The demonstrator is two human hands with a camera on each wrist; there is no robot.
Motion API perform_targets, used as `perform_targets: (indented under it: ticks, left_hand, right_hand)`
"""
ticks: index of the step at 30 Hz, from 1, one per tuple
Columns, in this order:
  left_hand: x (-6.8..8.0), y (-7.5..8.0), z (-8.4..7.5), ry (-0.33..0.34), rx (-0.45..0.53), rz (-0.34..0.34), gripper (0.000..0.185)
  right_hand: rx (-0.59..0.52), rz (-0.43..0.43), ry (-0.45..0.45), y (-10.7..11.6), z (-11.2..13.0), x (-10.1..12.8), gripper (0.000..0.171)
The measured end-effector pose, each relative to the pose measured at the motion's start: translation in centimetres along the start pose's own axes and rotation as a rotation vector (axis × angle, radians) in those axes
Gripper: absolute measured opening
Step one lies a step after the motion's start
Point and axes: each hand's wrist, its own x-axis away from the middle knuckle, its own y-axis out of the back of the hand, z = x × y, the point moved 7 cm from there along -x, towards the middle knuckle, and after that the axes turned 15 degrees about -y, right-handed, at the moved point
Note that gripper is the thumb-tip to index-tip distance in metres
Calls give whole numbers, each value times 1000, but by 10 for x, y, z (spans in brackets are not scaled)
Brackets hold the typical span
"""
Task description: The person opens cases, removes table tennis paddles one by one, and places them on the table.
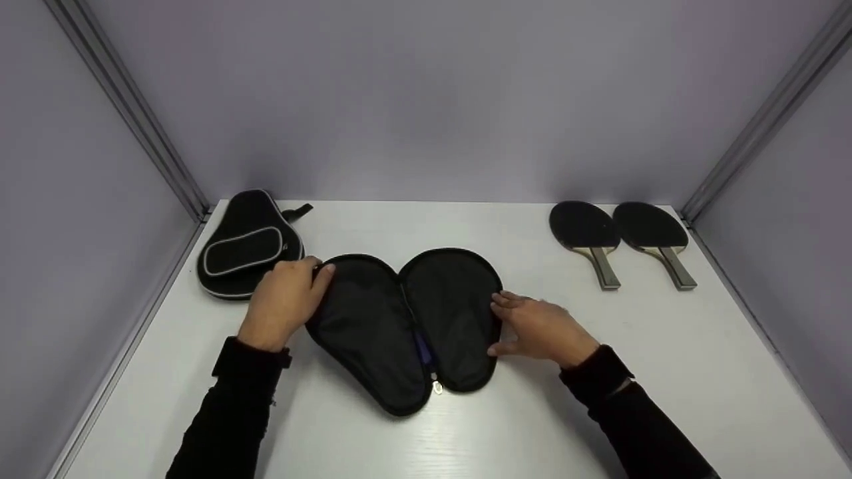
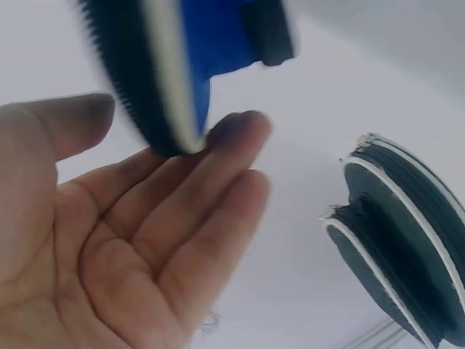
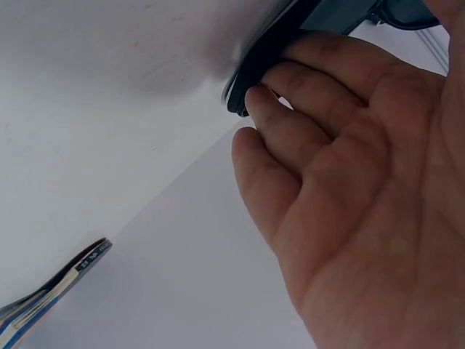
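A closed bat case (image 1: 247, 247) is lying at the far left of the white surface (image 1: 532, 412). Just beside it, the left hand (image 1: 283, 303) is touching the left rim of the open case (image 1: 406, 326). Its fingers (image 2: 218, 182) are lying almost straight against the padded edge, and they are not closing around anything.

The open case is lying flat in the middle of the surface, spread into two halves like a butterfly. It is looking soft, light and floppy, so it is likely bending if someone lifts it by one side. The stiff rim with the zip is looking like the best place to hold it. The zip pull (image 1: 436, 386) is sitting at the near end, between the two halves.

The right hand (image 1: 539, 329) is touching the right rim, with its fingers (image 3: 290, 109) nearly straight and gripping nothing. So the case is lying between the two hands.

Two bats (image 1: 619, 239) are lying side by side at the far right, well apart from the hands.
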Motion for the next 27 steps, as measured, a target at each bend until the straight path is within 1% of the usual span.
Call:
perform_targets:
  ticks: [5, 8, 14, 17, 22, 27]
  left_hand:
    - [-3, 5, -8, -33, 62, -60, 49]
    - [-4, 6, -13, -64, 100, -78, 51]
    - [-6, 5, -26, -137, 190, -77, 60]
    - [-7, 3, -31, -168, 228, -83, 62]
    - [-7, 1, -37, -204, 242, -73, 64]
    - [-6, 0, -44, -221, 253, -49, 65]
  right_hand:
    - [6, 3, -3, -1, 0, -1, 90]
    - [-2, 10, -9, -2, 0, -2, 90]
    - [-24, 14, -5, -3, 1, -1, 92]
    - [-15, 9, 14, -3, 3, 1, 92]
    - [-15, 16, 34, -3, 6, 3, 92]
    - [-15, 18, 38, -3, 8, 3, 90]
